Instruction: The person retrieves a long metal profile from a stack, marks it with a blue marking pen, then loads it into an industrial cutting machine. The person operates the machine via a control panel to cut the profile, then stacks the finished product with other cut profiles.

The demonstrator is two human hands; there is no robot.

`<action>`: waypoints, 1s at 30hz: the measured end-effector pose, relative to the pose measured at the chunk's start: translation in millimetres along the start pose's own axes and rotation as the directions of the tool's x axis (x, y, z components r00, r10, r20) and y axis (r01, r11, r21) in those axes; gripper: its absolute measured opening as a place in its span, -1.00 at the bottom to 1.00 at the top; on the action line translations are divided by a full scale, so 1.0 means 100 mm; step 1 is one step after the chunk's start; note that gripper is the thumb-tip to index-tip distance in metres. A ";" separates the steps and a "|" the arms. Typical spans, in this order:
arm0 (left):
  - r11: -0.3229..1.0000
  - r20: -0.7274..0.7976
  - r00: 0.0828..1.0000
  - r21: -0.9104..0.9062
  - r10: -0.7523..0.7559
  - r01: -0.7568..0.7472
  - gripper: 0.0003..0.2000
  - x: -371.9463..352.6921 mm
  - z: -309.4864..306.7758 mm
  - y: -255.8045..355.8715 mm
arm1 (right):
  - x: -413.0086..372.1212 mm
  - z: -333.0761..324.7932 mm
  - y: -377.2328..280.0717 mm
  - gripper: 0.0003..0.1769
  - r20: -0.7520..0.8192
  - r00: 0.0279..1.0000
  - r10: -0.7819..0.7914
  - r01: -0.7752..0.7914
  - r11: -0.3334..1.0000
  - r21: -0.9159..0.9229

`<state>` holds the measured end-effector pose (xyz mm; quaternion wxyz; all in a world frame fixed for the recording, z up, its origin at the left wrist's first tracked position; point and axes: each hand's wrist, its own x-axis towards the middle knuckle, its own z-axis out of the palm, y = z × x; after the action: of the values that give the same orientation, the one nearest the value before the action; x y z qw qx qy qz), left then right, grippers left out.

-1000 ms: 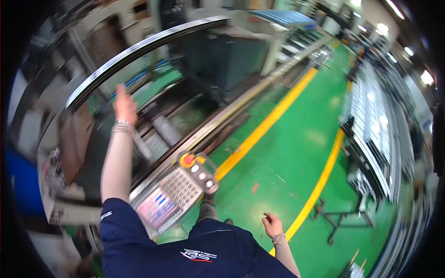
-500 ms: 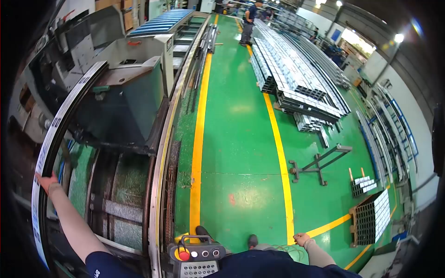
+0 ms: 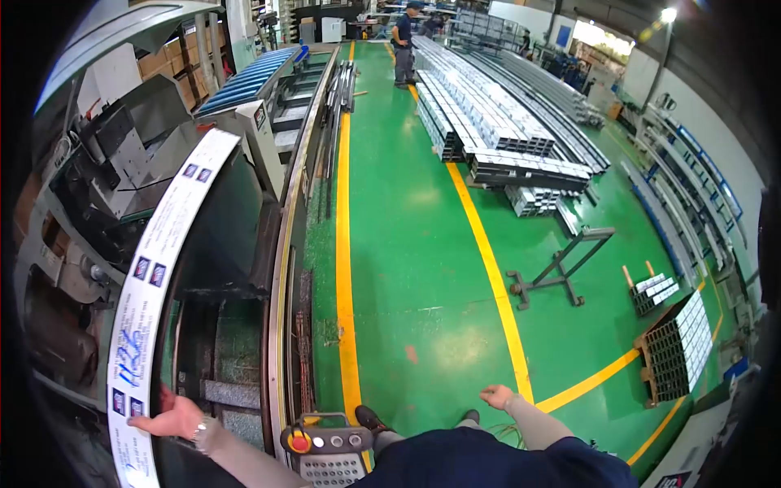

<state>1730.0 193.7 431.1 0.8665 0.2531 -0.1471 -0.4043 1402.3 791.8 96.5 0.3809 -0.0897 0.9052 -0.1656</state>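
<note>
A long metal profile (image 3: 145,313) with printed white film and blue handwriting runs along the left side of the head view. My left hand (image 3: 175,419) grips its right edge near the lower end, thumb on the film and fingers underneath, partly hidden. The far end of the profile rests over the dark machine housing (image 3: 220,211). On the other side of my body, my right hand (image 3: 496,397) hangs above the green floor with its fingers loosely curled together; nothing shows in it.
A control panel (image 3: 332,468) with a red emergency button stands just left of my legs. Stacks of metal profiles (image 3: 496,114) lie ahead to the right. A metal stand (image 3: 561,268) and a pallet of cut pieces (image 3: 679,350) are nearer. Far ahead, a person (image 3: 403,41) stands.
The profile has turned so its printed face shows more broadly. My left hand has shifted right and down in view with it. My right hand has moved slightly left and up.
</note>
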 end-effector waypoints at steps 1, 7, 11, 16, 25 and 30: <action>1.000 0.001 1.000 0.005 0.027 -0.027 -0.40 -0.50 0.12 0.18 | 0.10 -0.06 -0.01 -0.47 -0.003 0.999 -0.039 0.039 0.999 0.002; 0.970 0.119 0.973 -0.169 0.197 -0.175 -0.44 -2.33 0.15 0.85 | 0.19 -0.42 0.36 -0.48 -0.018 0.972 -0.235 0.233 0.945 0.230; 0.955 0.317 0.948 -0.285 0.011 0.085 -0.42 -3.44 0.21 1.13 | 0.13 -0.83 1.22 -0.48 -0.094 0.972 -0.214 0.233 0.877 0.421; 0.758 0.729 0.585 -0.142 -0.354 0.636 -0.40 -4.41 0.25 0.87 | -0.14 -1.44 2.19 -0.48 -0.145 0.989 -0.028 0.129 0.642 0.755; 0.182 0.821 -0.436 0.524 -0.370 0.832 -0.30 -6.49 0.72 -0.29 | -0.11 -1.51 2.67 -0.10 -0.421 0.351 0.836 0.138 0.399 0.907; 0.028 0.741 -0.552 0.606 -0.382 0.795 -0.33 -7.39 0.99 -1.04 | 0.33 -1.30 3.37 -0.03 -0.048 0.149 0.988 0.301 0.000 0.954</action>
<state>1153.8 677.6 418.1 0.0688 -0.1776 -0.3129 -0.9305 1273.7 1124.9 35.4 -0.1938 0.6130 0.5557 -0.5271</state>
